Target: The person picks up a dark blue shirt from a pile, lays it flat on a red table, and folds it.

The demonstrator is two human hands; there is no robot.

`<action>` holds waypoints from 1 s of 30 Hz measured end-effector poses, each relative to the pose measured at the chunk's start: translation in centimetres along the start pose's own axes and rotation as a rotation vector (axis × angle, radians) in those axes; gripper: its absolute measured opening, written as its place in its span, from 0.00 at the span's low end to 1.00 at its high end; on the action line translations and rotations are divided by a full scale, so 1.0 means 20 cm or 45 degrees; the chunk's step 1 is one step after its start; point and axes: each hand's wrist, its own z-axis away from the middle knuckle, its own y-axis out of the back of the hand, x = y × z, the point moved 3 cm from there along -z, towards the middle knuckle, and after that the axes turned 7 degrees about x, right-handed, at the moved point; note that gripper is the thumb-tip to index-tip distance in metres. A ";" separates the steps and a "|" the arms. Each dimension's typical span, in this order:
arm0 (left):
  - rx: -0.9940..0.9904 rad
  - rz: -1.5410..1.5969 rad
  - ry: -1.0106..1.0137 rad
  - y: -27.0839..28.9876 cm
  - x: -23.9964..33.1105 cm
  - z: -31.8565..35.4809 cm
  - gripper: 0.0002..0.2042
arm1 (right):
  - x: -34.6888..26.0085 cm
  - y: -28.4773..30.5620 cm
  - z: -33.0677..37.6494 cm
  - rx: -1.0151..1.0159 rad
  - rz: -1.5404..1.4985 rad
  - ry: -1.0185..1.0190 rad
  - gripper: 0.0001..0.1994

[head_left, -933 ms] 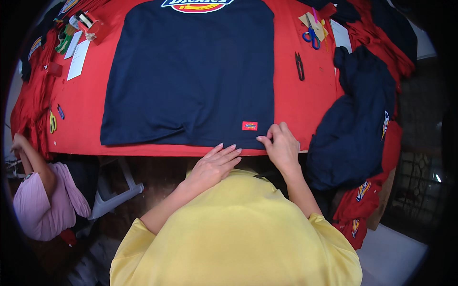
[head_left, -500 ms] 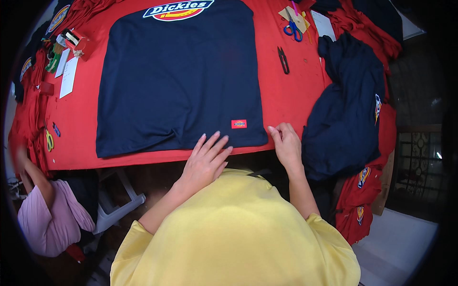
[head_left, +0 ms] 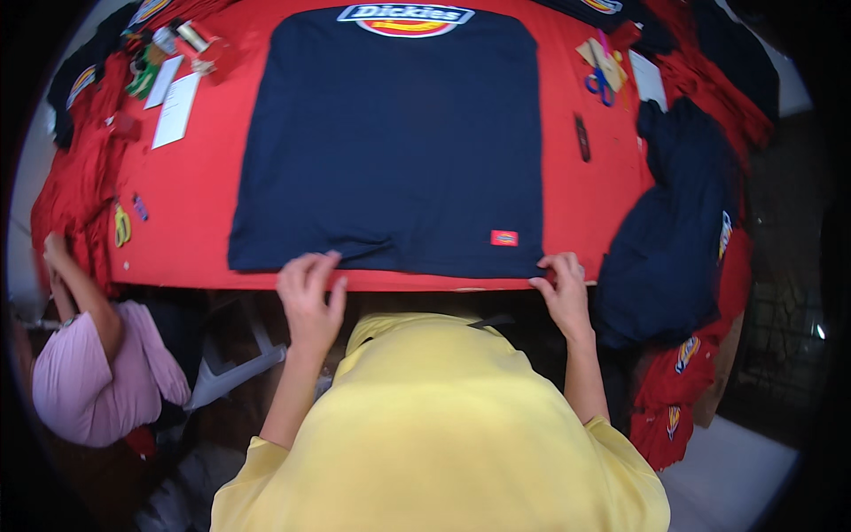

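Note:
A navy garment [head_left: 390,151] lies flat on the red-covered table, with a printed logo at its far end. A small red label [head_left: 504,238] sits near its close right corner. My right hand [head_left: 567,297] pinches that corner between thumb and fingers. My left hand [head_left: 310,297] is at the near edge, left of the middle; its fingers rest on the cloth and its thumb stands apart from them. A fold runs through the fabric just beyond the left fingertips.
Dark snips [head_left: 581,137] and blue-handled scissors [head_left: 599,87] lie to the right, near a heap of navy garments [head_left: 665,222]. Yellow-handled scissors [head_left: 121,225] and white cards [head_left: 176,110] are on the left. A person in pink [head_left: 97,372] works at far left, beside a grey stool [head_left: 235,368].
My left hand has moved left along the near edge, its thumb now apart. The right hand has come to the garment's corner. The whole view has shifted, so the table appears further right.

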 end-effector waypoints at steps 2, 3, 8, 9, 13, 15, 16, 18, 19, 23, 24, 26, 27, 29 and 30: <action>0.075 -0.362 0.179 0.13 -0.19 -0.02 0.23 | 0.03 -0.03 -0.01 0.079 0.030 -0.046 0.11; 0.042 -0.374 0.254 0.18 -0.31 0.00 0.24 | 0.04 -0.05 -0.01 0.078 -0.044 -0.130 0.10; 0.007 -0.167 0.379 0.32 -0.65 0.05 0.23 | 0.01 -0.10 -0.03 0.407 0.000 0.096 0.06; 0.078 -0.158 0.390 0.32 -0.65 0.03 0.22 | 0.00 -0.10 -0.02 0.392 -0.007 0.044 0.06; 0.107 -0.020 0.458 0.35 -0.76 0.00 0.19 | 0.04 -0.11 0.00 0.430 0.123 0.095 0.05; 0.043 0.023 0.428 0.34 -0.83 0.04 0.20 | 0.10 -0.09 0.02 0.472 0.037 -0.187 0.07; 0.048 0.024 0.367 0.33 -0.84 0.03 0.21 | 0.15 -0.10 0.02 0.492 0.104 -0.200 0.10; 0.050 0.045 0.309 0.33 -0.85 0.01 0.21 | 0.17 -0.12 0.02 0.597 0.144 -0.051 0.13; 0.048 0.065 0.321 0.34 -0.83 0.01 0.20 | 0.16 -0.13 0.03 0.516 0.052 -0.154 0.15; -0.066 0.110 0.230 0.40 -0.76 -0.04 0.22 | 0.08 -0.07 0.04 0.292 -0.393 -0.346 0.21; -0.121 0.104 0.188 0.40 -0.77 -0.04 0.22 | 0.07 -0.07 0.04 0.260 -0.531 -0.344 0.22; -0.252 0.123 0.181 0.42 -0.83 -0.03 0.23 | 0.10 -0.04 0.06 0.165 -0.549 -0.409 0.21; -0.318 0.132 0.176 0.42 -0.84 -0.03 0.23 | 0.11 -0.04 0.05 0.142 -0.556 -0.400 0.20; -0.283 0.166 0.204 0.41 -0.84 -0.05 0.22 | 0.12 -0.04 0.05 0.099 -0.556 -0.379 0.19; -0.266 0.183 0.217 0.41 -0.84 -0.06 0.22 | 0.12 -0.04 0.04 0.078 -0.547 -0.366 0.19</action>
